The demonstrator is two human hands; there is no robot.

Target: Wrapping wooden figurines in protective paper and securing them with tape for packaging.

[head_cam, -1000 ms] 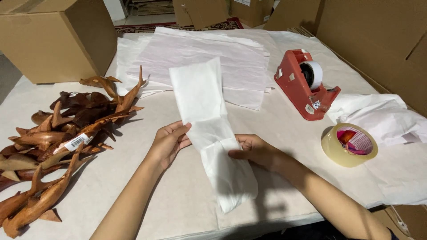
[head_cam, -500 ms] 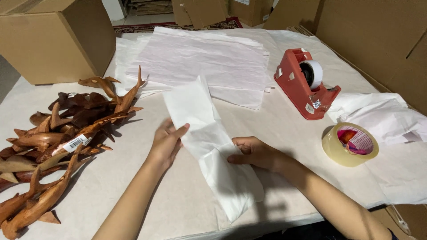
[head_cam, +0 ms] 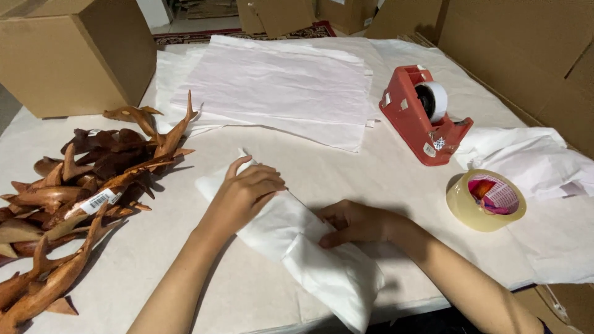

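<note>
Carved wooden figures (head_cam: 80, 198), brown, lie heaped at 9 o'clock. A cardboard box (head_cam: 74, 52) stands at 11 o'clock. A stack of white paper sheets (head_cam: 278, 86) lies at 12 o'clock. A red tape dispenser (head_cam: 424, 114) sits at 2 o'clock; a clear tape roll (head_cam: 486, 201) lies at 3 o'clock, near crumpled white paper (head_cam: 526, 158).

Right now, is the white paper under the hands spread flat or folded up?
Folded up. The white paper forms a narrow, layered bundle, with the left hand pressing one end and the right hand the middle.
</note>
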